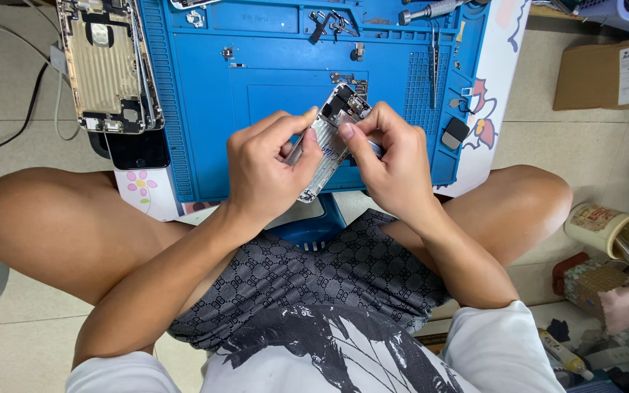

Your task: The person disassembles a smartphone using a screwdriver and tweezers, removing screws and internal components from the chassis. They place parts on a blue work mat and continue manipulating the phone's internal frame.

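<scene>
An opened silver phone housing (331, 128) is held tilted above the blue repair mat (271, 145). My left hand (267, 167) grips its left side, thumb across the inner face. My right hand (391, 164) holds the right side, thumb pressed on the middle of the housing. Small metal parts show at the housing's top end. The lower end of the housing pokes out below my left hand.
Another opened phone chassis (107, 65) and a dark phone (136, 149) lie at the mat's left. Screws, brackets, tweezers (434, 58) and a screwdriver (431, 10) lie on the mat. A cardboard box (602, 73) and a cup (606, 227) stand on the floor at right.
</scene>
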